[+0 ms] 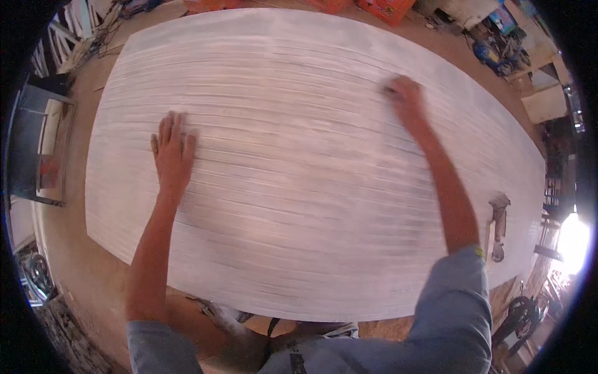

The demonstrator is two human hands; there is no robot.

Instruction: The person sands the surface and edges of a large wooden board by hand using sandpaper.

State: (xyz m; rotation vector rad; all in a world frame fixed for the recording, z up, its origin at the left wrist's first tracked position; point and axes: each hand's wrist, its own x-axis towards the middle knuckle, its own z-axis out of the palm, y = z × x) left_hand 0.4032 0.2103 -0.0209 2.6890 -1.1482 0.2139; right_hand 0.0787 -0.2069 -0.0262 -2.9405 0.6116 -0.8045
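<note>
A large pale board (280,249) lies flat in front of me, its surface marked by many long, roughly parallel streaks or grooves. My left hand (173,156) rests on the board's left half, palm down, with the fingers spread and nothing held. Over the upper right part of the board, my right hand (408,100) is smeared by motion. Its fingers look curled inward, with a dark patch at their tips. Whatever they may hold cannot be made out.
On the board's right side lies a small tool with a dark, wide end (499,201), beside a light strip. A dark metal frame (28,143) stands at the left. Orange items (386,7) are beyond the far edge. A blue power tool (495,59) sits at the upper right.
</note>
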